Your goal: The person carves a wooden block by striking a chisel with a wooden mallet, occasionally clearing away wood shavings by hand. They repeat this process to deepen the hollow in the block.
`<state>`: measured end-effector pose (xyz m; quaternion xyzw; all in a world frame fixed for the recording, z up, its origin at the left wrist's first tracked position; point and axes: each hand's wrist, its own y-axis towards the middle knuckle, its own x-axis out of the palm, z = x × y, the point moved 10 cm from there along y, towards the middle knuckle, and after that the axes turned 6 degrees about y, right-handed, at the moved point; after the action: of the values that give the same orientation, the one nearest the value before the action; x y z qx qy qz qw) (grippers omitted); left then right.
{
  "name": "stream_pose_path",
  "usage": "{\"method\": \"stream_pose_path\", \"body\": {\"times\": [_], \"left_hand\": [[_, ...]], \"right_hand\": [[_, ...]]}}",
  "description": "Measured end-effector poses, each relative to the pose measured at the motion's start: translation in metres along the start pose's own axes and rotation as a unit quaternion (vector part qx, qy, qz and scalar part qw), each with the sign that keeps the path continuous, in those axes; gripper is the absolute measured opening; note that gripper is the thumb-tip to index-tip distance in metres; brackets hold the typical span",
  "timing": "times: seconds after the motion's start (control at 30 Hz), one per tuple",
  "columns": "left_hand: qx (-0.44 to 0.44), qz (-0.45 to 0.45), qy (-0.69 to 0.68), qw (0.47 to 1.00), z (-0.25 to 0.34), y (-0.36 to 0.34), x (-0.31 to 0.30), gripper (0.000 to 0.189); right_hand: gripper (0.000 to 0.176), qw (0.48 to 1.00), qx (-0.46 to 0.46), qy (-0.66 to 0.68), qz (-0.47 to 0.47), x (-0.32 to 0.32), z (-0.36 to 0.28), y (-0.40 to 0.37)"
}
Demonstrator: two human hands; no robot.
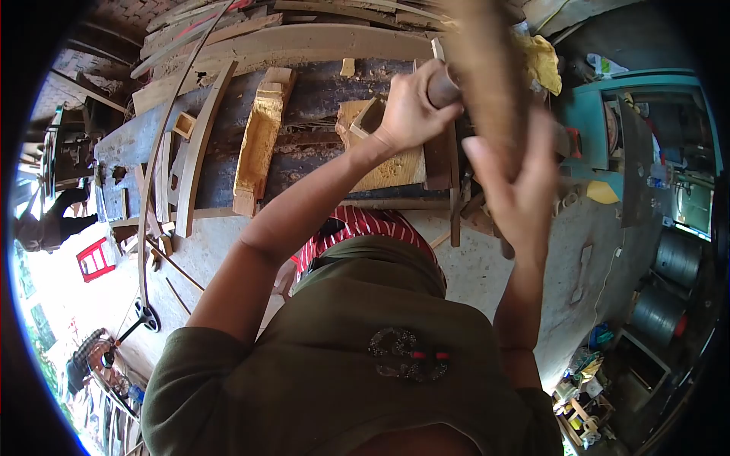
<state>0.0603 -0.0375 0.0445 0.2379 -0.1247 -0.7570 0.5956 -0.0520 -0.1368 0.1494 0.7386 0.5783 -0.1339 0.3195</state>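
Note:
My left hand (414,106) is closed around a dark cylindrical tool (443,85) above the right part of the workbench (312,87). Beneath it lie a pale wooden board (391,173) and a small wooden block (369,115). To the right, my right hand (521,178) is blurred by motion, with its fingers around a long brown wooden piece (487,68) that rises past the top edge of the view. The lower end of the cylindrical tool is hidden by my hand. A hollowed wooden block (258,144) rests on the bench left of my left hand.
Curved wooden strips (204,152) lie across the bench's left side, and more planks (251,42) are piled behind it. A teal cabinet (585,118) stands at the right. A red stool (96,260) and a person (87,357) are at the far left.

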Motion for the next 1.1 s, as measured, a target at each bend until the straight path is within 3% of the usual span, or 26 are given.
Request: {"method": "stream_pose_path", "body": {"times": [0.03, 0.17, 0.23, 0.3, 0.47, 0.53, 0.63, 0.7, 0.77, 0.83, 0.97, 1.03, 1.1], "left_hand": [[0.018, -0.003, 0.004, 1.0, 0.002, -0.004, 0.003, 0.035], [-0.005, -0.017, 0.016, 1.0, -0.001, -0.008, 0.004, 0.042], [0.024, -0.012, -0.016, 1.0, 0.005, -0.012, 0.006, 0.043], [0.035, 0.001, 0.002, 0.999, 0.012, -0.017, 0.006, 0.043], [-0.042, 0.019, -0.052, 0.998, -0.031, 0.014, -0.004, 0.033], [-0.051, 0.042, -0.048, 0.997, -0.024, 0.026, -0.023, 0.027], [-0.066, 0.032, -0.059, 0.996, -0.034, 0.031, -0.028, 0.023], [-0.143, 0.008, -0.061, 0.988, -0.053, 0.024, -0.025, 0.022], [-0.142, 0.007, -0.057, 0.988, -0.053, 0.016, -0.023, 0.022], [-0.107, 0.024, -0.043, 0.993, -0.044, 0.012, -0.023, 0.022], [-0.035, 0.006, 0.009, 0.999, -0.02, 0.007, -0.014, 0.024], [-0.036, 0.009, 0.011, 0.999, -0.017, 0.003, -0.01, 0.026], [0.013, -0.005, -0.002, 1.0, -0.01, -0.003, -0.004, 0.029]], "right_hand": [[0.065, 0.993, 0.036, -0.104, -0.048, 0.011, 0.011, -0.001], [0.067, 0.998, -0.062, -0.025, 0.017, 0.002, -0.007, 0.001], [0.066, 0.996, -0.074, -0.009, 0.045, -0.001, -0.008, -0.002], [0.067, 0.999, -0.013, -0.028, -0.017, 0.011, 0.005, 0.0], [0.068, 0.997, 0.019, -0.064, 0.024, -0.002, 0.022, -0.011], [0.067, 0.998, 0.015, -0.013, 0.052, -0.007, 0.027, -0.02], [0.067, 0.994, 0.091, 0.036, 0.049, -0.007, 0.039, -0.028], [0.067, 0.994, 0.096, 0.03, 0.036, -0.005, 0.043, -0.028], [0.067, 0.994, 0.103, 0.022, 0.026, -0.003, 0.043, -0.027], [0.069, 0.987, 0.122, 0.098, 0.027, -0.004, 0.035, -0.022], [0.067, 0.981, 0.031, 0.17, 0.088, -0.028, -0.001, -0.002], [0.066, 0.989, -0.013, 0.097, 0.114, -0.031, -0.011, 0.004], [0.066, 0.999, -0.028, 0.031, 0.033, -0.004, -0.012, 0.013]]}}
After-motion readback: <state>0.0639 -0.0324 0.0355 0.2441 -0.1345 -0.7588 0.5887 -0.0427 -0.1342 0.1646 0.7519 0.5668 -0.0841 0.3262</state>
